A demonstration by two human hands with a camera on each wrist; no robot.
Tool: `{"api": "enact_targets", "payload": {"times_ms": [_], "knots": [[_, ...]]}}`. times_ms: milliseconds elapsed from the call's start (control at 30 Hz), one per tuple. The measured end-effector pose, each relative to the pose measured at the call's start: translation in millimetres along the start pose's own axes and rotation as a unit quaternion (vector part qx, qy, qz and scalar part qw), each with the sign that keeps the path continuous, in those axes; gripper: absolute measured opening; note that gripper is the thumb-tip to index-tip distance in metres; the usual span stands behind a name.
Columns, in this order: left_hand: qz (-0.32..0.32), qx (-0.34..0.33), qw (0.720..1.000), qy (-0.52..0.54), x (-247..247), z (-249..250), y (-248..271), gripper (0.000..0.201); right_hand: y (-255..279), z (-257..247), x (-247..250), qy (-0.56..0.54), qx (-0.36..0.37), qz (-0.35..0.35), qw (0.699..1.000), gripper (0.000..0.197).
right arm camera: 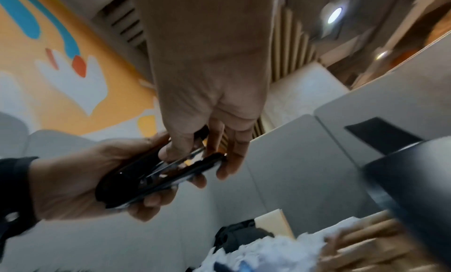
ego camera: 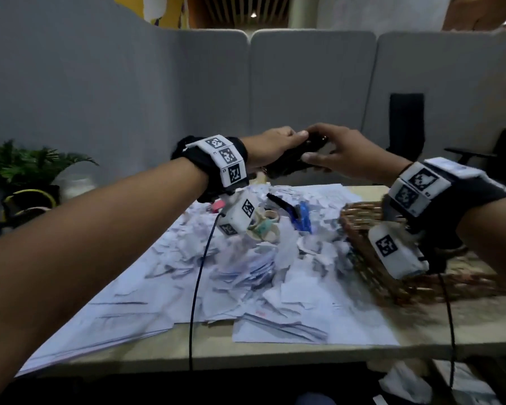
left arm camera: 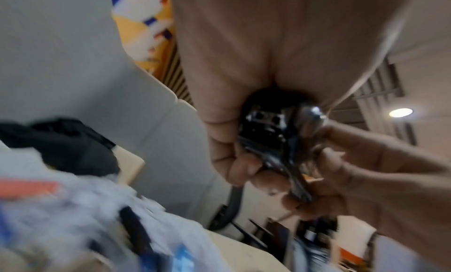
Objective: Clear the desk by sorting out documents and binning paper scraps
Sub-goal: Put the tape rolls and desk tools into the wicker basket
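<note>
Head view: both hands are up above the counter (ego camera: 289,350), working a black stapler (ego camera: 292,159) between them.
Left hand: left hand (ego camera: 275,147) has its fingers wrapped round the back end of the stapler, looks like a firm hold.
Right hand: right hand (ego camera: 338,154) pinches the front end, thumb under and fingers on top, so it's clamped on the stapler too.
Papers: the paper pile (ego camera: 246,258) (whole sheets plus torn scraps) is spread all over the counter below, nothing sorted yet by the look of it.
Basket: wicker basket (ego camera: 363,229) sits on the right side of the counter, touching the pile.
How I'd do it: keep the left hand steady, check the stapler with the right, then park it off the paper so the sheets can be squared up.
Other stuff: a blue clip (ego camera: 303,216) and a tape roll (ego camera: 263,226) lie on the pile.
Hard to tell: everything's motion-blurred; can't see whether the stapler is loaded, or what's inside the basket, since the right wrist covers it.
</note>
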State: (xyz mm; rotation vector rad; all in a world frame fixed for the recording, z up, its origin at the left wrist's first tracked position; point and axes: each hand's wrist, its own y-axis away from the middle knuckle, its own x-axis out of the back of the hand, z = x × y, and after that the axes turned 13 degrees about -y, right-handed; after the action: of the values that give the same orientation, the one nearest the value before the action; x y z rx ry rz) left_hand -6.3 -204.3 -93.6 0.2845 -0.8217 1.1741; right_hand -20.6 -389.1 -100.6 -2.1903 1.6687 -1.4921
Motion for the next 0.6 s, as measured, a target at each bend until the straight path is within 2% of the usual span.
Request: {"api": "enact_targets", "payload": {"times_ms": [67, 200, 267, 400, 500, 600], "knots": [[-0.023, -0.01, 1.0, 0.006, -31, 25, -15, 0.029, 26, 24, 32, 0.006, -0.041, 0.014, 0.999, 0.027], [-0.127, -0.058, 0.99, -0.009, -94, 68, -32, 0.015, 95, 69, 85, -0.028, -0.111, 0.052, 0.992, 0.022], [-0.161, -0.069, 0.984, -0.025, -124, 81, -37, 0.021, 131, 88, 103, -0.051, -0.144, 0.045, 0.987, 0.026], [-0.215, -0.113, 0.967, -0.072, -173, 101, -39, 0.032, 187, 112, 131, -0.026, -0.163, 0.009, 0.986, 0.042], [-0.237, -0.139, 0.953, -0.125, -197, 103, -40, 0.035, 208, 121, 149, -0.027, -0.208, -0.048, 0.976, 0.023], [-0.289, -0.117, 0.941, -0.129, -209, 98, -41, 0.035, 212, 132, 160, 0.054, -0.245, -0.132, 0.959, 0.025]]}}
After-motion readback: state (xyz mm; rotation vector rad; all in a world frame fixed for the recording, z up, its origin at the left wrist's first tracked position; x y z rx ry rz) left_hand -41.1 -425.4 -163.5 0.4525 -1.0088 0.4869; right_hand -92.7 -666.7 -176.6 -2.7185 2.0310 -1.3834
